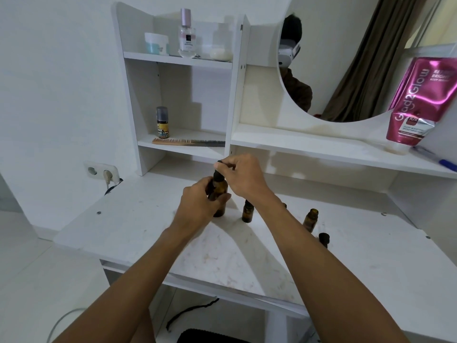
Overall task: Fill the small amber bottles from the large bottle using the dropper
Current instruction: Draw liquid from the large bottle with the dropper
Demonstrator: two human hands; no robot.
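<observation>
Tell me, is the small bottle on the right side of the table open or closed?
Open. The small bottle shows a bare round mouth with no cap; it stands on the table.

The left hand [201, 196] covers much of the large bottle [220, 194], so its fill cannot be read. The right hand [243, 174] hides most of the dropper [220, 169]; only its black top shows. One small bottle [284, 205] is almost wholly behind the right forearm. The pink tube [418, 102] and blue pen [445, 163] run off the right edge. Label print on the shelf bottles is too small to read.
</observation>
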